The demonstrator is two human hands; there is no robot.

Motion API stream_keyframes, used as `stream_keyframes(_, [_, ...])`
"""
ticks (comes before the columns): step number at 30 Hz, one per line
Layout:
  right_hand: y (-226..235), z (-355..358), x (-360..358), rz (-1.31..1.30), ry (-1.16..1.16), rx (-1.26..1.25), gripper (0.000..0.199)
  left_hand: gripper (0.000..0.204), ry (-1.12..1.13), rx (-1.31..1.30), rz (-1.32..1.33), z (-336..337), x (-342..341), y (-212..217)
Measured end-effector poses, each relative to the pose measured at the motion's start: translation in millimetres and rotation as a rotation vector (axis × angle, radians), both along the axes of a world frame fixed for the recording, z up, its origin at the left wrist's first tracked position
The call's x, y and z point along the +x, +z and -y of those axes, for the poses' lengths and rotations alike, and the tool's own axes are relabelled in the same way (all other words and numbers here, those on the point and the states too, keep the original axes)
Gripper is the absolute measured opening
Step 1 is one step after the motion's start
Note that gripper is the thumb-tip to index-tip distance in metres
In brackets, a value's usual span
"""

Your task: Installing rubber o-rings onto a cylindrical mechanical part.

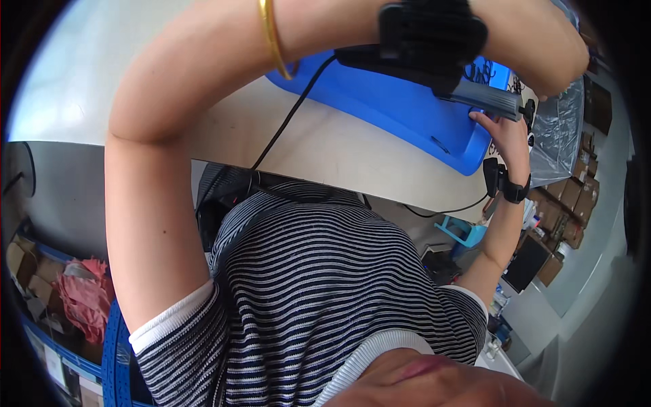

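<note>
My left arm, with a gold bangle, reaches across the top of the view. My left hand (559, 64) is bent over at the upper right, its fingers mostly hidden. Below it, my right hand (507, 132) is at the right end of a blue tray (380, 108), thumb stretched out over the tray. Its other fingers are hidden behind a grey, translucent, elongated piece (491, 100); whether it holds this piece cannot be made out. Thin black looped pieces (480, 71) lie in the tray's far part, and a small dark strip (441, 144) lies near its right end.
Black devices are strapped to my left forearm (434, 34) and right wrist (503, 182). A black cable (291, 115) crosses the pale table (271, 125). Clear plastic sheeting (556, 136) and cardboard boxes (576, 193) are at the right. A blue-framed shelf (115, 353) stands lower left.
</note>
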State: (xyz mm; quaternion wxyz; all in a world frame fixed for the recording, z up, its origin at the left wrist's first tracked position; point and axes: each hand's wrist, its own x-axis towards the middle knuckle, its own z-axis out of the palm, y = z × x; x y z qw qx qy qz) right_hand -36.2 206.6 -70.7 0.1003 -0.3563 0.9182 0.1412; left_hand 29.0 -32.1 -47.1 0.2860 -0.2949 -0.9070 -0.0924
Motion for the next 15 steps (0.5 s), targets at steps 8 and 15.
stream_keyframes(8, [10, -5, -5, 0.175, -0.261, -0.18, 0.025, 0.018, -0.245, 0.52, 0.114, 30, 36, -34])
stream_keyframes(15, [41, -13, -15, 0.531, -0.219, -0.826, 0.005, 0.011, -0.306, 0.711, 0.191, 36, 55, -15])
